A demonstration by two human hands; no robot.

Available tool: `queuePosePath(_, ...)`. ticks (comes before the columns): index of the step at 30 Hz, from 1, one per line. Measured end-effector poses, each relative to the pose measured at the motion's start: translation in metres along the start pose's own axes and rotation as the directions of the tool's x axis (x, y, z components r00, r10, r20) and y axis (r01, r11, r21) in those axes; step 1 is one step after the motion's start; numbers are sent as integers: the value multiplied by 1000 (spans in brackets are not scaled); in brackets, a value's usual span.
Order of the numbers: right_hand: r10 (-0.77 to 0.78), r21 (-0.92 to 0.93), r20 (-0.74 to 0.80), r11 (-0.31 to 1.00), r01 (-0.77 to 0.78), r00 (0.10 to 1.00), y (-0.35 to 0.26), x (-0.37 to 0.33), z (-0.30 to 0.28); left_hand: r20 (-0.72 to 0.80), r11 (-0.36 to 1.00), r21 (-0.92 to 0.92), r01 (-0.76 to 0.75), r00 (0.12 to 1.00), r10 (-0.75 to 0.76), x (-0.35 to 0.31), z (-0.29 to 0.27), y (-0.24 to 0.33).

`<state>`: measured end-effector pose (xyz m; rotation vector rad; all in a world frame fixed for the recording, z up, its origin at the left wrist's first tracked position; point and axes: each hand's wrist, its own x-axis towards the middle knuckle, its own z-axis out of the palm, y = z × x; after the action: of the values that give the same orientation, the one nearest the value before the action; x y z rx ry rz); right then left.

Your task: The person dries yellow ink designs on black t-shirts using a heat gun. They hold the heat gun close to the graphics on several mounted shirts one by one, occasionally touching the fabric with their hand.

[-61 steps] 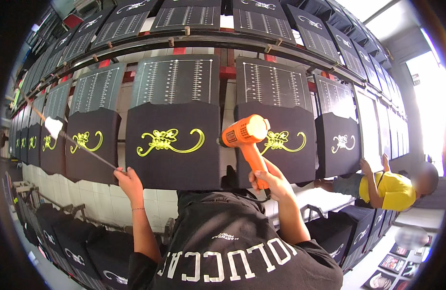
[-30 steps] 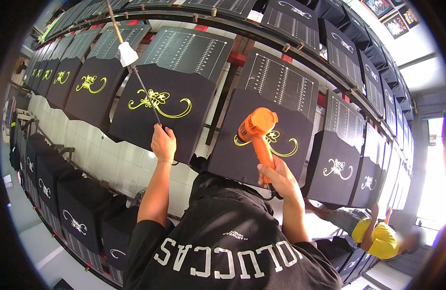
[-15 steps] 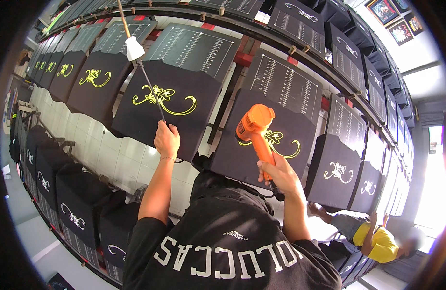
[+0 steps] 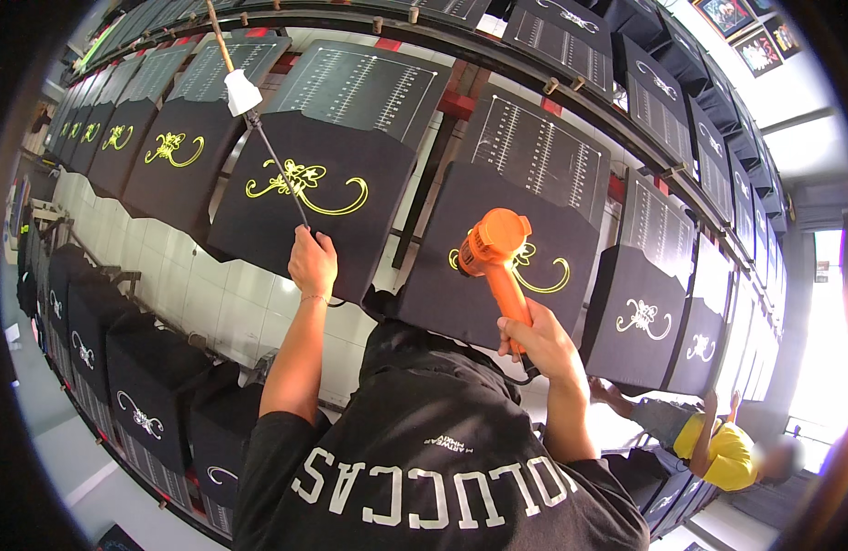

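Your right hand [image 4: 545, 342] grips orange heat gun [image 4: 497, 253] over yellow print [image 4: 527, 257] on black cloth [image 4: 451, 303]; your left hand [image 4: 312, 262], fingers curled, clasps dark cord [image 4: 269, 147] before neighbouring print [image 4: 306, 176]. Co-worker [image 4: 731, 452], right.

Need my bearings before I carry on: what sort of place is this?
Probably a garment-printing workshop: rows of marked boards carry black fabric pieces with yellow or white scroll designs, and the right hand holds an orange heat gun.

White tiled floor [image 4: 217, 298], bright window [image 4: 820, 335], framed pictures [image 4: 757, 50]
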<state>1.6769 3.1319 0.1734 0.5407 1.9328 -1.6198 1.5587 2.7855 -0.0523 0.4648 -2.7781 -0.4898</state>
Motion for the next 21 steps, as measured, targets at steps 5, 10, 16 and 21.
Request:
queuePosePath(5,-13,49,-63,999,16,998,9,1,-11,51,999,23,25,998,-26,0,-5,4)
queuePosePath(10,-19,28,-143,999,23,989,6,4,-23,58,999,7,35,998,-35,0,-5,5)
queuePosePath(16,-75,53,-170,995,86,983,4,20,-30,91,997,16,71,993,-72,1,-11,10)
queuePosePath(21,-86,64,-145,993,96,986,-6,33,-27,31,1000,17,25,999,-26,0,-5,5)
